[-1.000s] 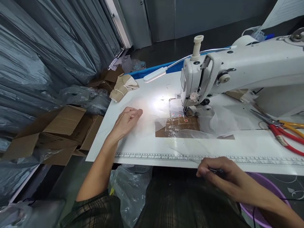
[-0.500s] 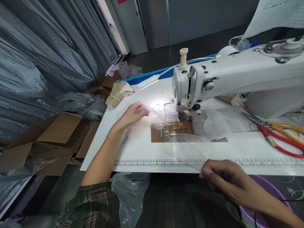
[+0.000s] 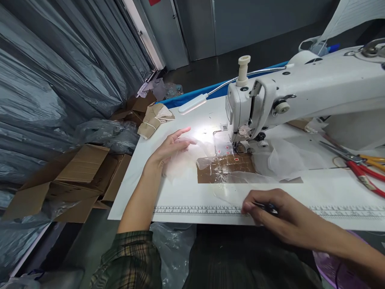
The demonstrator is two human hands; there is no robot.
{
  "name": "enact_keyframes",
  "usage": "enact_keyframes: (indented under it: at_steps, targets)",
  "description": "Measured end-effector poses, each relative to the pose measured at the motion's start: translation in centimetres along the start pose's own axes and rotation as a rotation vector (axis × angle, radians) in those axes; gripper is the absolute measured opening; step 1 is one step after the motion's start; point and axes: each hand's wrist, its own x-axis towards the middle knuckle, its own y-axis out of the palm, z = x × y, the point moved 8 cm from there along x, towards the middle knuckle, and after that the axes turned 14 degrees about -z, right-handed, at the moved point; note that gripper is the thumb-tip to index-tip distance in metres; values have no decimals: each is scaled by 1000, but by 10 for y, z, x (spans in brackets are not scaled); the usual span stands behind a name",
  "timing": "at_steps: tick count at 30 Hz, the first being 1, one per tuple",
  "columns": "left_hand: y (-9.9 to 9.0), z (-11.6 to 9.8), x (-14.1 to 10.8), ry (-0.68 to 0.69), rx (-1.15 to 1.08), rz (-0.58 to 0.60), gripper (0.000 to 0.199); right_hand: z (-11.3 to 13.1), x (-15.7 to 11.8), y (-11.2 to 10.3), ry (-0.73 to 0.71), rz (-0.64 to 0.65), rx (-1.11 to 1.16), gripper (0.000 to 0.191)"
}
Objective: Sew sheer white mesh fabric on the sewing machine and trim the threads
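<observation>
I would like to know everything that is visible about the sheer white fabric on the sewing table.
The sheer white fabric looks thin, soft and see-through, like gauze. Below the sewing machine it lies in loose folds on the white table and partly covers the brown patch, which shows through. More spreads under the left hand, seemingly touching it. Whether all is one piece, I cannot tell.

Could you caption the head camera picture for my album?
At a white sewing machine, the left hand touches sheer white fabric while the right hand holds a small dark tool.
</observation>
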Motion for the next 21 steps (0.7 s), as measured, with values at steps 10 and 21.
enact_keyframes:
  at_steps: [10, 21]
  targets:
    - [10, 1, 35, 35, -104, 51, 77, 6, 146, 3, -56, -577, -37, 28]
    - [17, -7, 34, 59, 28, 127, 32, -9, 179, 4, -63, -696, 90, 27]
